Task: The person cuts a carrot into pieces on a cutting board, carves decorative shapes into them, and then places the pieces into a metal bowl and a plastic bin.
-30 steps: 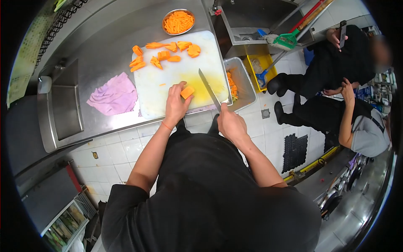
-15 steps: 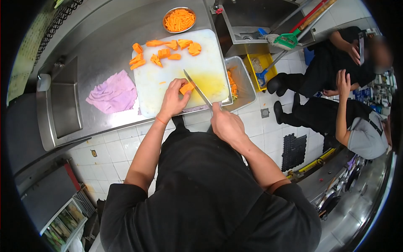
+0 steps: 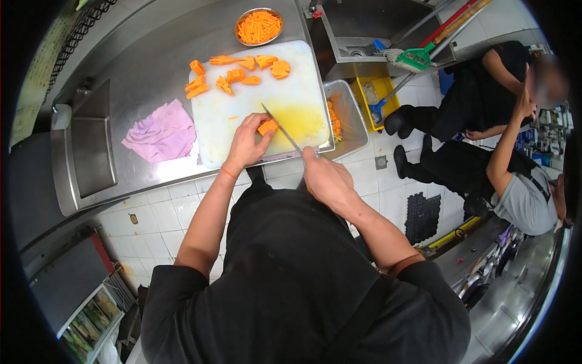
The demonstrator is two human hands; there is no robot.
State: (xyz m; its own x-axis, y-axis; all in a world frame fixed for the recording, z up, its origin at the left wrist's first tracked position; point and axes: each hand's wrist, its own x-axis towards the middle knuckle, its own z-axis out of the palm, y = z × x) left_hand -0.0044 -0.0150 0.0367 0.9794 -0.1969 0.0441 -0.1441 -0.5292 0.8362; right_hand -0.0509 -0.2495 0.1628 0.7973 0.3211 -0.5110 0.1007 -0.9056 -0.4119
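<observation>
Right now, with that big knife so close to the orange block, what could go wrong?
The knife might nick the left grip, because it holds the orange block right beside the blade. The block is small, so it could slip or turn under the cut. And the orange pieces at the cutting board's left edge might get bumped off.
</observation>
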